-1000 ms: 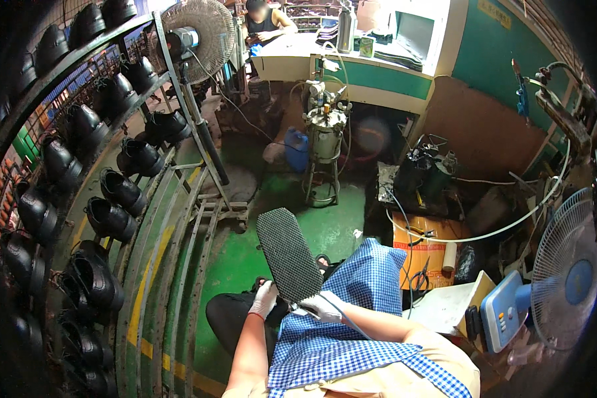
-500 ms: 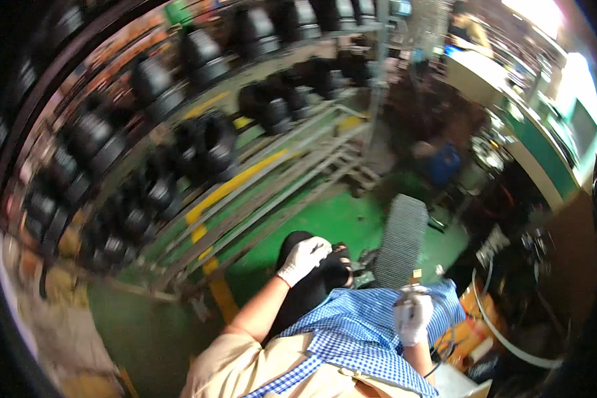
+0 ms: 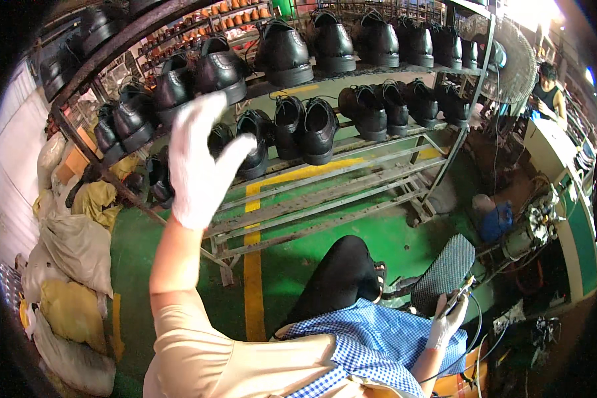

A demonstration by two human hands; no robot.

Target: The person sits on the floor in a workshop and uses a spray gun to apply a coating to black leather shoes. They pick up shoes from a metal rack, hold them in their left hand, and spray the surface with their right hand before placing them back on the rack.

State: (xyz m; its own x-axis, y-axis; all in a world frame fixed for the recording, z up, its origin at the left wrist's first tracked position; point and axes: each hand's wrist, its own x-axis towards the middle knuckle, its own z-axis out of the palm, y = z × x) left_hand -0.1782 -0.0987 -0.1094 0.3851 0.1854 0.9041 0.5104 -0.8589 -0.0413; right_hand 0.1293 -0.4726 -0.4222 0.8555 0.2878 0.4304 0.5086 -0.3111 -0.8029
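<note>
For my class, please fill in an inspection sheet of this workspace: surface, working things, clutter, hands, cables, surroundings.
Surface: green floor with a yellow stripe.
Working things: black shoes on a metal rack; dark textured board near the right hand.
Clutter: pale and yellow sacks heaped at picture left.
Left hand: gloved, open, raised before the rack; shoe contact unclear.
Right hand: gloved, gripping a metal tool, type unclear.
Cables: thin hose looping beside the right hand, apparently from the tool.
Surroundings: large fan beyond the rack; another person; blue container.
</note>
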